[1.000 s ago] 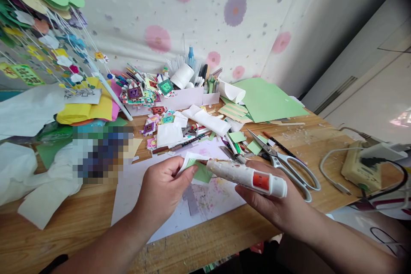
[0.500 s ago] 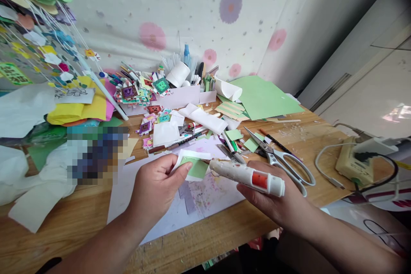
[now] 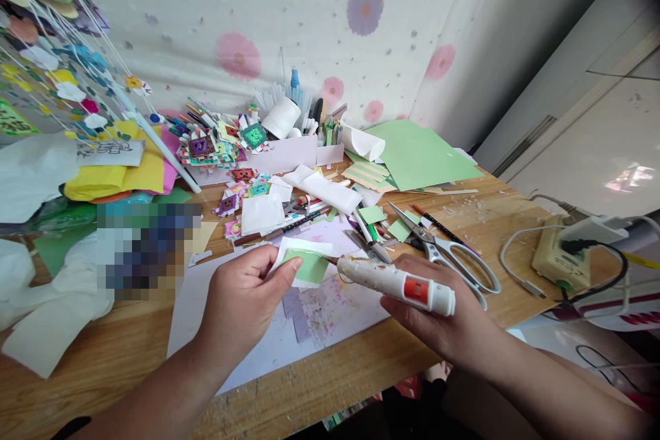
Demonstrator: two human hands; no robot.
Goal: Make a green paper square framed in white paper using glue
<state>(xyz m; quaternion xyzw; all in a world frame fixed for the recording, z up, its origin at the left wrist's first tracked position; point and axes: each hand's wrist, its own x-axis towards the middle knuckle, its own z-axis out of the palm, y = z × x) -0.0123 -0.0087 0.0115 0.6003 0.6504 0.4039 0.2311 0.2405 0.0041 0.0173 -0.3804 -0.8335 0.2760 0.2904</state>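
Note:
My left hand (image 3: pixel 245 295) pinches a small white piece of paper (image 3: pixel 320 249) with a green paper rectangle (image 3: pixel 309 266) lying on it. Thumb on top, fingers underneath, it holds the stack above the table. A shiny line runs along the green rectangle's upper edge. My right hand (image 3: pixel 438 320) is wrapped round a white hot glue gun (image 3: pixel 376 276) with an orange part in its side. The gun points left, its nozzle at the right end of the green rectangle. Below both hands lies a large white sheet (image 3: pixel 232 350) marked with pink and yellow stains.
Big scissors (image 3: pixel 438 251) lie open beside my right hand. Behind are green paper sheets (image 3: pixel 423 155), a folded white paper strip (image 3: pixel 324 189), pens and small coloured cutouts (image 3: pixel 227 203). A power strip (image 3: pixel 559 261) with cables sits right. Strings of paper shapes (image 3: pixel 69 91) hang left.
The glue gun's nozzle has moved slightly right along the green rectangle's upper edge, and a shiny line now shows there. The left hand has tilted the paper a little. The whole view has shifted slightly.

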